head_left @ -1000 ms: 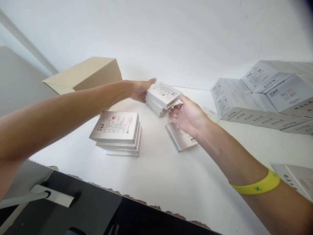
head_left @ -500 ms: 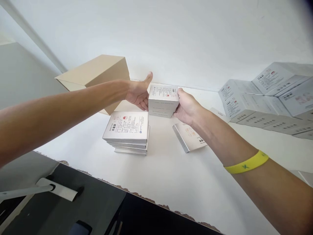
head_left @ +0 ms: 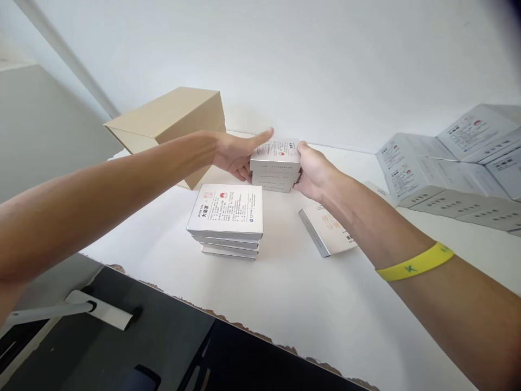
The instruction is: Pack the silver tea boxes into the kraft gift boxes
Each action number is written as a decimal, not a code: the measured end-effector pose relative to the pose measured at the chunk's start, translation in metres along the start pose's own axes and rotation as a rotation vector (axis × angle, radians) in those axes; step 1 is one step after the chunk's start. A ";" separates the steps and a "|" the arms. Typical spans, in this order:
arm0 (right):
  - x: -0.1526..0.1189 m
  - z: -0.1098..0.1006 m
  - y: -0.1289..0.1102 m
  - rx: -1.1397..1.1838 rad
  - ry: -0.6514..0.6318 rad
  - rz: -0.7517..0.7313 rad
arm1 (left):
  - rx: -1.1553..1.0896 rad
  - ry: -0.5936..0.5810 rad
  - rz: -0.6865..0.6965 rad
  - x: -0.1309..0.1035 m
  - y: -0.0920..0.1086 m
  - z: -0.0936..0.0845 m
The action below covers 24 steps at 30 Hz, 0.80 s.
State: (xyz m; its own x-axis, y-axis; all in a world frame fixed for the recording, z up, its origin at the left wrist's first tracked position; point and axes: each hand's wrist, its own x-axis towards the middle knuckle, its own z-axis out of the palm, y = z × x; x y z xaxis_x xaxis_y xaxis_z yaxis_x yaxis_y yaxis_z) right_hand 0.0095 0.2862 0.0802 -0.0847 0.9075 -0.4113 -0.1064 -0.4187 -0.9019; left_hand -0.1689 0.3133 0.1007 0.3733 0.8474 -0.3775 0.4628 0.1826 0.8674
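Near the wall stands a small stack of white tea boxes [head_left: 272,179], its top box shifted slightly on those below. My right hand [head_left: 317,171] grips the stack's right side, thumb at the back corner and fingers at the front. Against the left side is my left hand [head_left: 234,155], fingers loosely curled and thumb stretched out over the top back edge. Closer to me sits a second stack of tea boxes [head_left: 226,212], label side up, reading "WHITE TEA". One more tea box [head_left: 328,231] lies flat under my right forearm, partly hidden.
A brown cardboard box [head_left: 187,114] stands at the back left, partly behind my left arm. Many white boxes [head_left: 443,174] are piled at the right. The white table [head_left: 309,304] has a rough front edge, with dark floor and a white metal leg [head_left: 101,309] below.
My left hand has moved in closer to the far stack, its thumb now over the top. The top box no longer lines up with those below. The view has shifted slightly.
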 end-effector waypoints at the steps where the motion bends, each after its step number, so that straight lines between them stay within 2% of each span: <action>1: 0.000 0.001 0.000 -0.010 0.005 0.002 | -0.012 -0.094 -0.097 0.001 0.000 0.000; 3: 0.000 0.001 -0.001 -0.024 0.009 0.007 | -0.029 -0.173 -0.217 0.003 0.001 0.000; 9: 0.004 0.000 0.003 -0.065 -0.053 0.000 | -0.049 -0.141 -0.175 0.006 0.001 0.003; 12: 0.008 -0.001 0.009 -0.149 -0.057 -0.064 | -0.081 -0.091 -0.135 0.006 -0.004 0.006; 15: 0.012 -0.003 0.013 -0.283 -0.069 -0.235 | -0.118 -0.064 0.000 0.008 -0.012 0.002; 18: 0.015 -0.010 0.015 -0.407 -0.098 -0.512 | -0.086 -0.131 0.219 0.007 -0.026 -0.004; 20: 0.018 -0.020 0.017 -0.478 -0.174 -0.648 | -0.028 -0.146 0.294 0.003 -0.036 -0.005; 22: 0.020 -0.033 0.021 -0.594 -0.264 -0.671 | 0.021 -0.120 0.365 -0.001 -0.047 -0.001; 24: 0.021 -0.047 0.026 -0.735 -0.296 -0.624 | 0.053 -0.084 0.439 -0.003 -0.057 0.005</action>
State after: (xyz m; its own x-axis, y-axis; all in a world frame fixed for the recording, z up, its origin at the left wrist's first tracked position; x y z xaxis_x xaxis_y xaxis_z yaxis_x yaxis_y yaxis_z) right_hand 0.0513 0.2963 0.0421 -0.4756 0.8712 0.1215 0.4131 0.3432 -0.8436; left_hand -0.1927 0.2978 0.0505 0.6064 0.7951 -0.0046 0.2860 -0.2128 0.9343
